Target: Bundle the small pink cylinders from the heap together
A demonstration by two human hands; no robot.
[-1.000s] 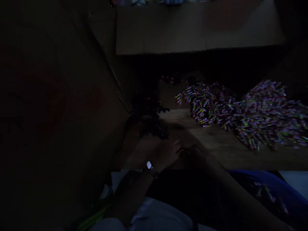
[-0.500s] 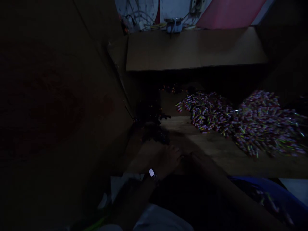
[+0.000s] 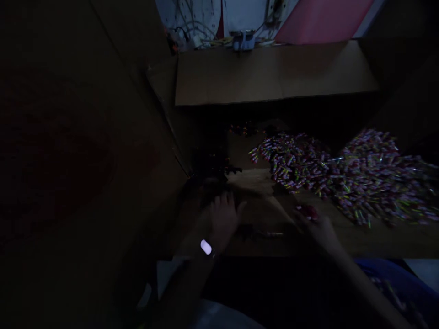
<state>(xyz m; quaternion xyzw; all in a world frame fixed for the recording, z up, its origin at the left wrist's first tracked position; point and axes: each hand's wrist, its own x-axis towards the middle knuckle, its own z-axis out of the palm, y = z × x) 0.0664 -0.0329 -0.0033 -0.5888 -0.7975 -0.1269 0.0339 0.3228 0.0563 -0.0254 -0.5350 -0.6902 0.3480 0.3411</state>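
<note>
The scene is very dark. My left hand (image 3: 224, 219), with a lit watch (image 3: 206, 247) on its wrist, lies over the wooden worktop (image 3: 254, 176); its fingers are spread beside a heap of dark small pieces (image 3: 209, 164). Whether its fingertips touch the heap is hard to see. Further right, my right hand (image 3: 322, 233) has its fingers closed around a dark red bit with pale spots (image 3: 307, 211), short of the big pile. Between the hands, a dark piece with a thin pale end (image 3: 264, 233) lies near the worktop's front edge.
A large pile of small reddish and white pieces with yellow-green tips (image 3: 373, 178) spreads across the right. Behind stands a cardboard flap (image 3: 274, 75), with a cardboard wall (image 3: 137, 151) to the left. A blue tub (image 3: 394, 274) sits below the front edge at right.
My hands were close together at the front edge. The right has moved right with a dark red bit; the left has shifted left and spread its fingers. A dark piece now shows between them.
</note>
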